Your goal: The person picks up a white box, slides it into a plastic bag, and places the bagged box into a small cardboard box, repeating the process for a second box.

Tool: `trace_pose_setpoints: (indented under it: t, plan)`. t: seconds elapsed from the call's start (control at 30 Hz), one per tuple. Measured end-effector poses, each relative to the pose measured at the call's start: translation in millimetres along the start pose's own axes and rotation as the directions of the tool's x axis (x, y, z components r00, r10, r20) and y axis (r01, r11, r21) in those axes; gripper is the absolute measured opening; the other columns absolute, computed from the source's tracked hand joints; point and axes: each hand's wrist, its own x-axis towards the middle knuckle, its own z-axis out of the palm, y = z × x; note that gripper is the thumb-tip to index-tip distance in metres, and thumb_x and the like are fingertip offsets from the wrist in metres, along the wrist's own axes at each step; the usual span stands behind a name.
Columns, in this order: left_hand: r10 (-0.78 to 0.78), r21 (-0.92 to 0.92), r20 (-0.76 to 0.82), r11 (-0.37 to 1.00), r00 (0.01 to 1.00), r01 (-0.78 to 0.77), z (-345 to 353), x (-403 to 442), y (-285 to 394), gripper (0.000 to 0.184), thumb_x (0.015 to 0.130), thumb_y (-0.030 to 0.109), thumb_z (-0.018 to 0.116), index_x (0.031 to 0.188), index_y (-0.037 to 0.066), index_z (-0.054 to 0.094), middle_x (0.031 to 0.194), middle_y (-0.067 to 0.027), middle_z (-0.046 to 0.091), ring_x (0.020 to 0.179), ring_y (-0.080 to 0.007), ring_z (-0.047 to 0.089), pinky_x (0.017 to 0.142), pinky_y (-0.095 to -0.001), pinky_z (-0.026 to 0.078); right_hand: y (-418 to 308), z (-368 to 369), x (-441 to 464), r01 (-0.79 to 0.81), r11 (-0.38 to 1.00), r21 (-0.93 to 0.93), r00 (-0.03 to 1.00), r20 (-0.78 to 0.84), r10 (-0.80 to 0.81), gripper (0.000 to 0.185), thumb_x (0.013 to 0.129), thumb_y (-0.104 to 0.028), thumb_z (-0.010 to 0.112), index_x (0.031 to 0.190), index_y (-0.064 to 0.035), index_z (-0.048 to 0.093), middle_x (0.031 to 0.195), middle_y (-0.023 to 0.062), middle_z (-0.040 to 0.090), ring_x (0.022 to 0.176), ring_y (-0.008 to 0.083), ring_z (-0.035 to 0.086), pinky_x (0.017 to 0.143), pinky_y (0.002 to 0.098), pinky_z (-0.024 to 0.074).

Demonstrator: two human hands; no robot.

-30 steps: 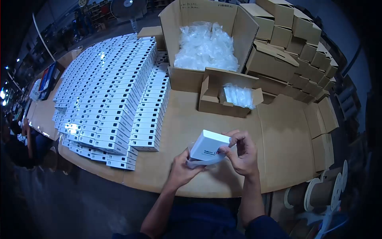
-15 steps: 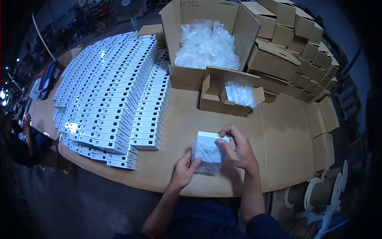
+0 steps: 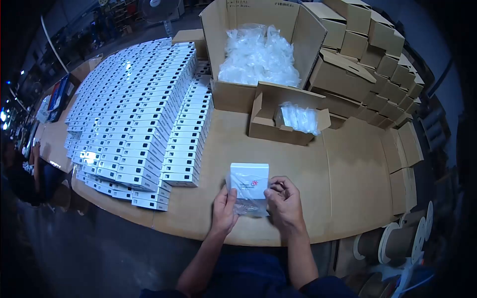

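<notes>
A white box with a small red logo (image 3: 248, 181) sits in a clear plastic bag (image 3: 251, 207), its top edge bare above the bag. My left hand (image 3: 226, 209) grips the bag and box at their left side, thumb on the front. At the right side my right hand (image 3: 284, 201) pinches the bag's edge beside the box, fingers curled. Beyond the hands stands a small open cardboard box (image 3: 278, 135) with several clear-wrapped items (image 3: 299, 118) inside.
Stacks of white boxes (image 3: 134, 119) fill the table's left part. A large carton (image 3: 233, 97) of plastic bags (image 3: 261, 57) stands at the back. Brown boxes (image 3: 343, 74) are piled at the back right, cable spools (image 3: 405, 243) at the lower right. A person (image 3: 25, 174) is at far left.
The box has sunk deeper into the bag and now faces me upright, a little further left. My right hand has moved left and down from the box's top corner to its side.
</notes>
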Motion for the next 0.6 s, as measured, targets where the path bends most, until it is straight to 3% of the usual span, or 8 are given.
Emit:
trace_pose_setpoints:
  t: [0.1,0.2,0.27,0.3,0.4,0.5,0.6]
  plan:
    - [0.066,0.136,-0.005,0.989,0.998,-0.065,-9.0,3.5,-6.2,0.041,0.112,0.023,0.045,0.144,-0.003,0.047,0.133,-0.014,0.062,0.123,-0.0218,0.061,0.106,-0.0395,0.05,7.9,3.6,0.6,0.023,1.0,0.017,0.991,-0.134,-0.02,0.01,0.095,0.003,0.07,0.105,0.0028,0.065,0.111,0.0141,0.072,0.102,0.0126,0.066,0.091,0.0268,0.0528]
    - [0.101,0.246,-0.059,0.966,0.993,-0.084,-15.7,4.3,-11.0,0.042,0.112,0.025,0.043,0.14,-0.005,0.052,0.13,-0.0124,0.064,0.119,-0.0181,0.06,0.104,-0.0348,0.048,9.4,2.4,1.1,0.079,0.997,0.02,0.992,-0.095,-0.077,0.009,0.096,0.001,0.069,0.103,0.0019,0.065,0.119,0.0185,0.071,0.105,0.0143,0.067,0.094,0.0283,0.0519]
    - [0.125,0.246,-0.134,0.965,0.983,-0.09,-6.9,3.1,-8.3,0.044,0.113,0.028,0.042,0.135,-0.006,0.06,0.123,-0.0088,0.067,0.112,-0.0118,0.059,0.099,-0.0282,0.047,9.6,6.9,0.6,0.115,0.993,0.009,0.991,-0.076,-0.114,0.007,0.096,0.0,0.069,0.101,0.0008,0.063,0.119,0.0185,0.071,0.094,0.0099,0.063,0.086,0.0258,0.051]
    - [0.136,0.266,-0.135,0.959,0.981,-0.097,-8.8,3.1,-8.9,0.045,0.113,0.028,0.041,0.135,-0.007,0.06,0.124,-0.0099,0.067,0.114,-0.0126,0.059,0.101,-0.0288,0.046,9.7,8.4,0.7,0.134,0.991,0.004,0.989,-0.066,-0.133,0.007,0.097,0.0,0.068,0.1,0.0002,0.062,0.12,0.0185,0.071,0.089,0.0077,0.062,0.083,0.0245,0.0505]
    - [0.176,0.337,-0.114,0.933,0.978,-0.129,-9.8,3.1,-4.9,0.048,0.113,0.029,0.04,0.136,-0.008,0.059,0.127,-0.0133,0.067,0.12,-0.0157,0.058,0.106,-0.0309,0.044,14.3,4.1,-2.5,0.154,0.987,0.033,0.987,-0.043,-0.153,0.009,0.097,-0.002,0.07,0.101,0.0018,0.063,0.121,0.0237,0.07,0.11,0.0187,0.066,0.1,0.0317,0.0499]
    - [0.228,0.4,-0.025,0.895,0.973,-0.199,-0.1,5.5,6.8,0.048,0.113,0.028,0.039,0.139,-0.009,0.055,0.132,-0.0173,0.064,0.125,-0.0206,0.058,0.111,-0.0347,0.042,5.1,12.7,-6.0,0.152,0.986,0.071,0.988,-0.048,-0.149,0.009,0.098,-0.004,0.069,0.101,0.0008,0.062,0.122,0.0271,0.068,0.114,0.0221,0.066,0.101,0.034,0.0495]
    - [0.245,0.391,0.038,0.889,0.969,-0.24,-6.7,8.1,5.7,0.046,0.113,0.025,0.039,0.141,-0.009,0.05,0.136,-0.0207,0.06,0.128,-0.0252,0.057,0.113,-0.0388,0.041,7.5,11.0,-2.9,0.215,0.968,0.129,0.972,0.07,-0.225,0.007,0.099,-0.004,0.066,0.102,-0.0003,0.061,0.123,0.0295,0.067,0.117,0.025,0.065,0.102,0.0368,0.0487]
